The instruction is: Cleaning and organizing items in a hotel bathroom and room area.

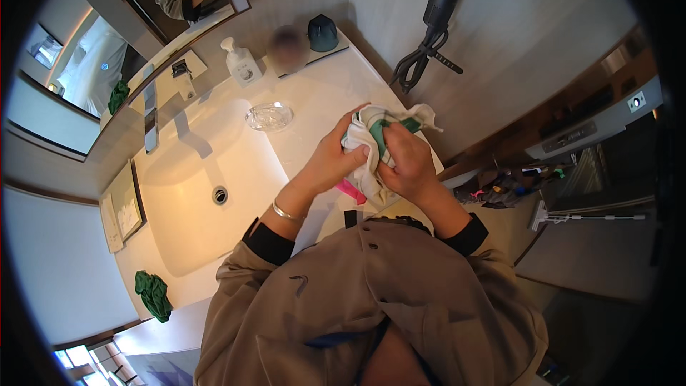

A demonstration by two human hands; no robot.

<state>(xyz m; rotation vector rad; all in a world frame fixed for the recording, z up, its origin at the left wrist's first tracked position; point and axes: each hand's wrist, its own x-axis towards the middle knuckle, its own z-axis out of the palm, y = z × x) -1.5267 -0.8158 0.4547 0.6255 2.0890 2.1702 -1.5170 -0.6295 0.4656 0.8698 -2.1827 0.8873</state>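
Note:
Over the right part of the white washbasin counter, my left hand [337, 158] grips a bunched white cloth [370, 166] from its left side. My right hand [410, 163] holds the cloth's other side, with its fingers pushed into a green piece [378, 136] among the folds. I cannot tell whether the green piece is a glass or cloth. A bright pink cloth or strip [352, 192] shows below my left hand. To the upper left of my hands, a clear glass soap dish [269, 116] stands beside the basin.
The basin [182, 225] with its chrome faucet [151, 123] lies left. A pump bottle [241, 64] and a dark blue-green glass [322, 33] stand along the back. A green cloth [154, 295] lies at the counter's left end. A hair dryer [447, 0] with a coiled cord hangs on the wall.

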